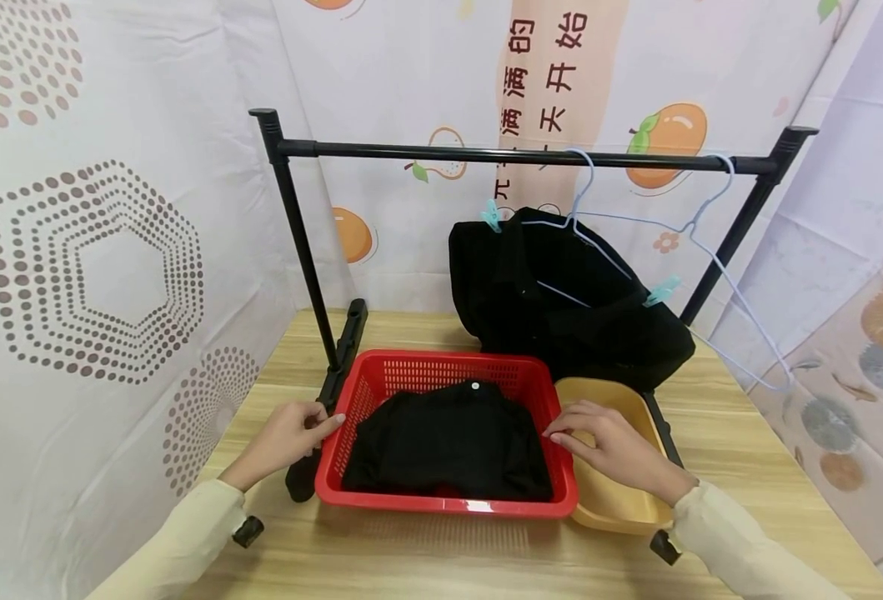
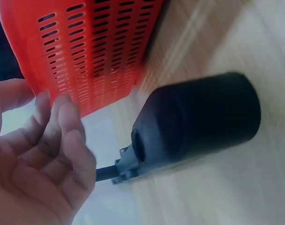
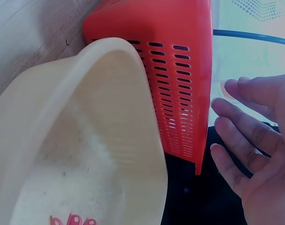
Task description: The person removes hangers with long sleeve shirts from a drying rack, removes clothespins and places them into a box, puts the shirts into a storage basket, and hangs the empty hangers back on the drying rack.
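Note:
A red plastic basket (image 1: 449, 505) with slotted walls stands on the wooden table. Inside it lies a folded black garment (image 1: 449, 442) with a small white button on top. My left hand (image 1: 287, 437) pinches the basket's left rim between thumb and fingers. At the right rim is my right hand (image 1: 621, 446); in the right wrist view its fingers (image 3: 238, 140) are loosely spread beside the rim and hold nothing. Below that hand, a yellow basin (image 1: 621, 500) sits against the basket's right side, with several pink clips (image 3: 75, 220) in it.
A black clothes rack (image 1: 441, 153) spans the back, its left foot (image 2: 198, 117) beside the basket. A blue hanger (image 1: 574, 212) carries a black garment (image 1: 486, 283) with turquoise clips (image 1: 662, 291). To its right hangs a bare blue hanger (image 1: 741, 292). Printed curtains (image 1: 403, 75) surround the table.

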`<action>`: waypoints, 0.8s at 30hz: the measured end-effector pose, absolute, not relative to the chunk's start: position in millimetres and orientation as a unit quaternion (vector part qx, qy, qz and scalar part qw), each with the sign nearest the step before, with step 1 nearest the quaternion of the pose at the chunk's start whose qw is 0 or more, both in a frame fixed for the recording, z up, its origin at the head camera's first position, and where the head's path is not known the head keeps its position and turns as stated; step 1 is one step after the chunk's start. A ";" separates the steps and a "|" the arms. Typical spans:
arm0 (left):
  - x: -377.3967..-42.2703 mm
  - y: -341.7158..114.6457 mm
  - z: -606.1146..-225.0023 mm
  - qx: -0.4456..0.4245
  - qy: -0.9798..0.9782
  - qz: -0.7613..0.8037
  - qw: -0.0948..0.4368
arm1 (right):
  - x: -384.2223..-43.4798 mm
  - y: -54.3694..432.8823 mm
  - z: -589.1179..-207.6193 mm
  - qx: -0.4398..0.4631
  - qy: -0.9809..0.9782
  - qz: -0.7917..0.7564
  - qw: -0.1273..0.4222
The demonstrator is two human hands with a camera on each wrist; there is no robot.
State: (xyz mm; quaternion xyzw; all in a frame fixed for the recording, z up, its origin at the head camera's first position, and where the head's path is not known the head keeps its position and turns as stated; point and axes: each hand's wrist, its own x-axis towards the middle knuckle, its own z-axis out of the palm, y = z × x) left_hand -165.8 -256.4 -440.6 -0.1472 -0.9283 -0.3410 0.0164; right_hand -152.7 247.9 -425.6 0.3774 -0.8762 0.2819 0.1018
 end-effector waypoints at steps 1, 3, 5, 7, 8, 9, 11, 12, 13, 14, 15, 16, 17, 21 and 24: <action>-165.7 -257.0 -440.8 -0.139 -0.925 -0.354 -0.001 | -152.6 248.4 -425.5 0.376 -0.876 0.284 0.101; -165.3 -258.3 -441.9 -0.124 -0.917 -0.379 -0.034 | -152.7 249.6 -425.6 0.372 -0.878 0.285 0.100; -164.8 -259.0 -442.9 -0.113 -0.910 -0.396 -0.056 | -152.5 250.8 -425.7 0.369 -0.879 0.284 0.100; -164.6 -259.2 -444.0 -0.106 -0.904 -0.407 -0.070 | -152.0 252.1 -425.6 0.365 -0.881 0.285 0.100; -164.8 -259.1 -444.4 -0.105 -0.902 -0.412 -0.074 | -151.7 252.8 -425.5 0.361 -0.882 0.284 0.101; -165.1 -258.9 -444.6 -0.105 -0.901 -0.415 -0.077 | -151.4 253.4 -425.3 0.359 -0.883 0.284 0.103; -165.0 -259.3 -444.2 -0.102 -0.898 -0.421 -0.082 | -151.0 253.5 -425.6 0.356 -0.884 0.284 0.107; -165.1 -259.8 -443.8 -0.101 -0.896 -0.424 -0.084 | -151.0 253.4 -425.6 0.356 -0.884 0.284 0.108; -165.3 -259.4 -443.6 -0.100 -0.894 -0.427 -0.086 | -151.0 253.8 -425.5 0.356 -0.883 0.284 0.110; -165.6 -259.2 -443.2 -0.097 -0.893 -0.431 -0.088 | -151.2 254.1 -425.3 0.358 -0.882 0.284 0.112; -165.7 -259.1 -442.8 -0.094 -0.891 -0.434 -0.091 | -151.5 254.4 -425.4 0.360 -0.882 0.284 0.113; -165.7 -259.1 -442.6 -0.092 -0.890 -0.436 -0.095 | -151.8 254.7 -425.4 0.361 -0.881 0.285 0.113; -165.8 -259.2 -442.4 -0.090 -0.889 -0.438 -0.098 | -151.9 255.0 -425.5 0.361 -0.880 0.286 0.114; -165.8 -259.1 -441.8 -0.086 -0.886 -0.442 -0.109 | -152.1 256.7 -425.6 0.359 -0.880 0.287 0.120; -165.2 -258.7 -441.4 -0.088 -0.884 -0.445 -0.113 | -152.0 258.6 -423.5 0.353 -0.880 0.293 0.122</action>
